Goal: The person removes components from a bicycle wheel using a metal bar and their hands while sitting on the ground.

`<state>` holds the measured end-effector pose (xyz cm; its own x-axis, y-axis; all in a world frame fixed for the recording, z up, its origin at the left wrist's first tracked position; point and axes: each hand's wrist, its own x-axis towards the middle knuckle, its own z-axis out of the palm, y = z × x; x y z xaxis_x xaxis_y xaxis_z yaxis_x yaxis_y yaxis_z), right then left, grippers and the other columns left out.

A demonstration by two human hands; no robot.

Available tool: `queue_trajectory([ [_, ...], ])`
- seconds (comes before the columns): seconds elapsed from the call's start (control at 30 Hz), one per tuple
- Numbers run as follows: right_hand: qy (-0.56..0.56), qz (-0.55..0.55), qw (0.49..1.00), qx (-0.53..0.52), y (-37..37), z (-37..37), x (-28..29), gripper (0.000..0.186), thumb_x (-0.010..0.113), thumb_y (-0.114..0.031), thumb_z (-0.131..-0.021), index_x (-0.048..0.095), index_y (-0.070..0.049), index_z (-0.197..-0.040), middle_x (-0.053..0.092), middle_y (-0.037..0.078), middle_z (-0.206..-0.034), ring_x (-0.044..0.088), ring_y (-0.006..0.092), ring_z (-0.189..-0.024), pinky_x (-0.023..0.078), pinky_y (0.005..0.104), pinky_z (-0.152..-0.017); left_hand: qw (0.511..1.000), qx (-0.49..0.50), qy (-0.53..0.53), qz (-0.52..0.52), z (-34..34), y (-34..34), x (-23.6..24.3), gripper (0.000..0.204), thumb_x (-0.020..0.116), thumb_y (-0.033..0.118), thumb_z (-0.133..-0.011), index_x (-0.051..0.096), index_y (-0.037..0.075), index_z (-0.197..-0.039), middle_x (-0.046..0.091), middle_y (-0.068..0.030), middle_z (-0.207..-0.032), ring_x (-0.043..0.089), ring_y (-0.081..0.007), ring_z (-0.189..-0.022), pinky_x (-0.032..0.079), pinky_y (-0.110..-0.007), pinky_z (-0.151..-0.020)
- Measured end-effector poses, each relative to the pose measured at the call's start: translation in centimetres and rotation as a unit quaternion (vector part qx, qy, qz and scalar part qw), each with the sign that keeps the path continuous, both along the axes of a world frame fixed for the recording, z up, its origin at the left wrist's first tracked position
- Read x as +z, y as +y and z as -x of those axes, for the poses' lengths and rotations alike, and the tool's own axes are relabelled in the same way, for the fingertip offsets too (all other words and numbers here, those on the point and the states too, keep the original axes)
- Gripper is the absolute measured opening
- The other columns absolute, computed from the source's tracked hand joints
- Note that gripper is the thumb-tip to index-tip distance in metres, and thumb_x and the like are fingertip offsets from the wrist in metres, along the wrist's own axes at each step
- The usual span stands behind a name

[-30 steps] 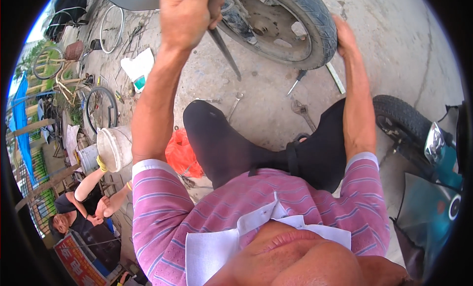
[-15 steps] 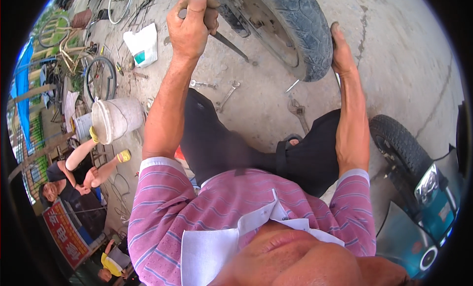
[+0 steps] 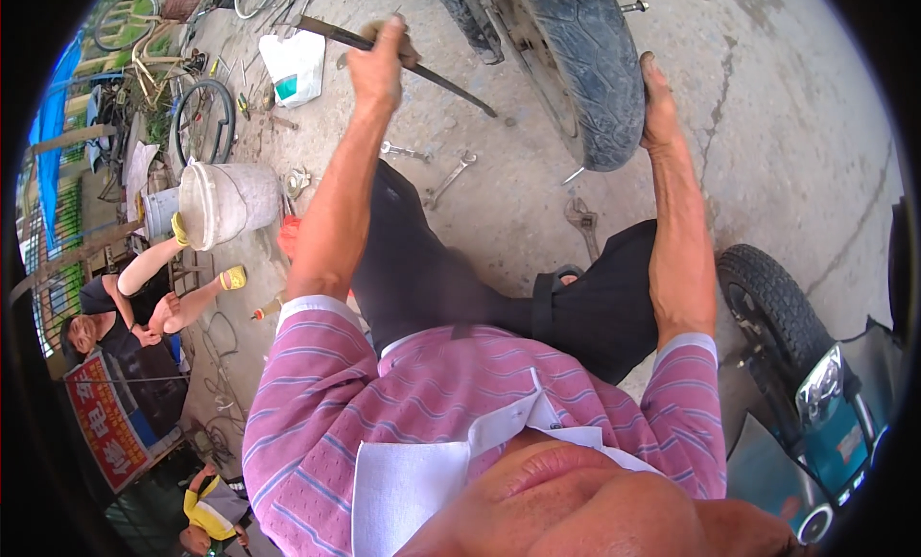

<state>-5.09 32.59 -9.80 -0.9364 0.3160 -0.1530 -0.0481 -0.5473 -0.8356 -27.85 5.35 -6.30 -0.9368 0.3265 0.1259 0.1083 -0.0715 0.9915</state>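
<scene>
My left hand [image 3: 382, 60] is closed around a long dark metal bar [image 3: 451, 87], held out over the concrete ground and slanting down to the right. My right hand [image 3: 658, 101] lies flat against the tread of a black scooter tyre [image 3: 587, 68] that stands upright in front of me. The bar's lower tip ends a little left of that tyre. Below both arms are my knees in black trousers [image 3: 432, 279] and my pink striped shirt [image 3: 460, 394].
Wrenches [image 3: 444, 181] lie on the concrete near my knees, an adjustable spanner [image 3: 582, 221] further right. A white bucket [image 3: 225, 204], a white bag [image 3: 295, 66] and bicycle wheels [image 3: 199, 120] are at the left, where a person [image 3: 125, 312] sits. Another scooter's wheel [image 3: 772, 308] is at the right.
My left hand has pulled the bar away from the wheel, and more of the bar shows. The view has swung, so the tyre sits higher and more edge-on. My right hand stays on the tread.
</scene>
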Motion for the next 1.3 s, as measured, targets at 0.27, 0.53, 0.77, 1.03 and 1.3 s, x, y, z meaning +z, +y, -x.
queue_trajectory([
  [0.27,0.021,0.012,1.0,-0.017,-2.1,0.5,2.0,0.06,0.042,-0.05,-0.099,0.051,0.001,-0.128,0.063,0.016,-0.118,0.065,0.0235,-0.1,0.053,0.0368,-0.087,0.987,-0.05,0.091,0.122,-4.2,5.3,-4.4,0.038,0.078,0.021,-0.078,0.062,-0.003,-0.103,0.069,-0.0086,-0.09,0.064,-0.0154,-0.081,0.051,-0.031,-0.072],
  [0.53,0.02,0.028,0.998,0.046,-1.3,-0.5,2.8,0.073,0.038,-0.055,-0.097,0.037,0.003,-0.142,0.049,0.02,-0.139,0.053,0.0317,-0.123,0.042,0.044,-0.105,0.978,-0.024,0.125,0.165,-2.4,4.4,-4.7,0.028,0.07,0.028,-0.085,0.067,0.001,-0.094,0.068,-0.0039,-0.079,0.061,-0.0108,-0.073,0.049,-0.028,-0.068],
  [0.77,0.029,0.02,0.999,0.01,-2.0,-0.6,2.9,0.068,0.04,-0.05,-0.099,0.035,0.001,-0.143,0.047,0.02,-0.141,0.052,0.0325,-0.123,0.043,0.0458,-0.105,0.991,-0.067,0.061,0.103,-0.3,4.5,-5.8,0.032,0.076,0.028,-0.078,0.067,0.0,-0.092,0.069,-0.0065,-0.08,0.063,-0.0135,-0.075,0.05,-0.03,-0.071],
  [1.03,0.096,0.108,0.989,0.028,-1.2,0.2,1.9,0.065,0.04,-0.047,-0.099,0.036,0.001,-0.142,0.049,0.021,-0.138,0.054,0.0335,-0.121,0.044,0.0472,-0.103,0.956,-0.275,-0.1,-0.026,2.5,4.9,-8.9,0.046,0.077,0.029,-0.075,0.063,0.0,-0.107,0.065,-0.0038,-0.09,0.059,-0.0122,-0.083,0.048,-0.028,-0.078],
  [1.3,0.008,-0.022,0.991,-0.131,-2.5,1.2,3.1,0.062,0.041,-0.045,-0.099,0.039,0.001,-0.14,0.05,0.02,-0.137,0.054,0.0339,-0.12,0.044,0.0478,-0.103,0.944,-0.32,-0.073,-0.029,3.7,5.1,-9.7,0.044,0.079,0.028,-0.072,0.064,0.0,-0.103,0.063,-0.0022,-0.088,0.057,-0.0121,-0.082,0.047,-0.028,-0.075],
])
